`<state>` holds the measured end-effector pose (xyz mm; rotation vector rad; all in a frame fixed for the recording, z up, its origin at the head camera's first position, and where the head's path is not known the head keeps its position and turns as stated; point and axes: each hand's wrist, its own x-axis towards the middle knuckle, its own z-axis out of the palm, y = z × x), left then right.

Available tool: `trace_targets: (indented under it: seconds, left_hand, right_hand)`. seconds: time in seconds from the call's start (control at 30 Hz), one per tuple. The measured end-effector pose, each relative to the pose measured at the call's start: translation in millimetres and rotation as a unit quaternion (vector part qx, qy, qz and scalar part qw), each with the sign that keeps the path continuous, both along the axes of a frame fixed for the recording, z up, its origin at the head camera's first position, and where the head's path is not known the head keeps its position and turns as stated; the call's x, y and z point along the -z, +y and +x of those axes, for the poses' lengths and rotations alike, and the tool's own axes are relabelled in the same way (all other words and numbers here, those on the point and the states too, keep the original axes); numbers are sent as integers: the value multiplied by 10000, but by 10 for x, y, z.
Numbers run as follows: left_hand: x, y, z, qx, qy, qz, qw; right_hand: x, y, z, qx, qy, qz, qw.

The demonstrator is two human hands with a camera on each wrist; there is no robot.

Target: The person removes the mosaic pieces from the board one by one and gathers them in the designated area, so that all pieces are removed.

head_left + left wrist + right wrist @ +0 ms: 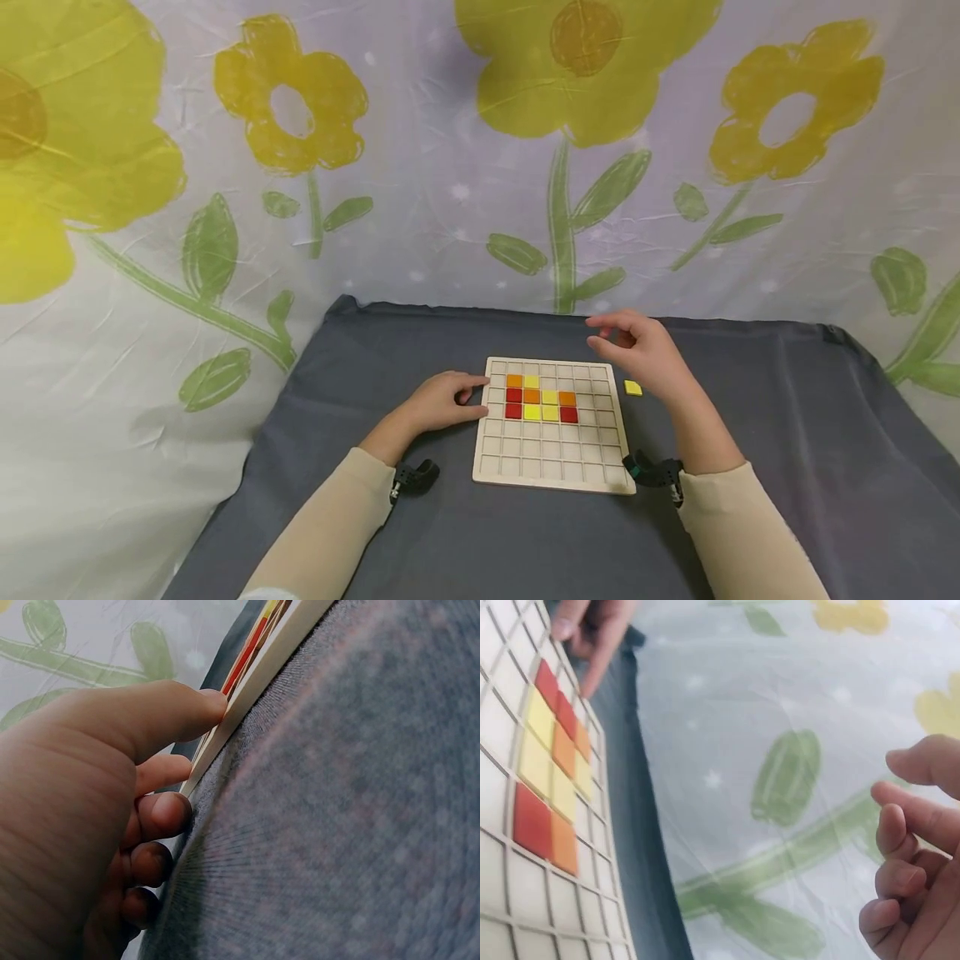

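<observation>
The grid board (551,450) lies flat on the counter (510,542), between the two forearms. It looks like thin, light wood: stiff, hardly fragile, and likely to slide if nudged, so its raised rim is the sensible place to steady it. The coloured tiles (532,397), ten in its cells, look small, hard and smooth; the loose yellow tile (633,388) sits on the counter just beyond the board's right edge, probably best pinched by two opposite sides.

The left hand (437,404) comes in from the side, thumb and index finger spread apart and touching the board's left rim, the other fingers bent beneath. The right hand (645,350) is raised by the far right corner, near the loose tile, fingers loosely bent with a small gap at the thumb, holding nothing visible.
</observation>
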<state>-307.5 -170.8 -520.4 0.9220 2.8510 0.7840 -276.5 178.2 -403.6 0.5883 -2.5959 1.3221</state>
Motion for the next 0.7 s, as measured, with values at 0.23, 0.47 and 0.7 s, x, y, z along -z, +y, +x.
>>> trace_targets:
  seconds: [0.23,0.47,0.7]
  left_hand:
    - [-6,-8,-7,17,7,-22,10000]
    - [-38,-4,-3,-16,-14,43,10000]
    - [4,1,-1,-63,-23,4,10000]
  right_hand:
    - [125,-235,-89,-40,-75,182,9998]
    - [318,-401,-161,-150,-186,600,9979]
    - [604,-532,-224,-535,-468,1379,9879]
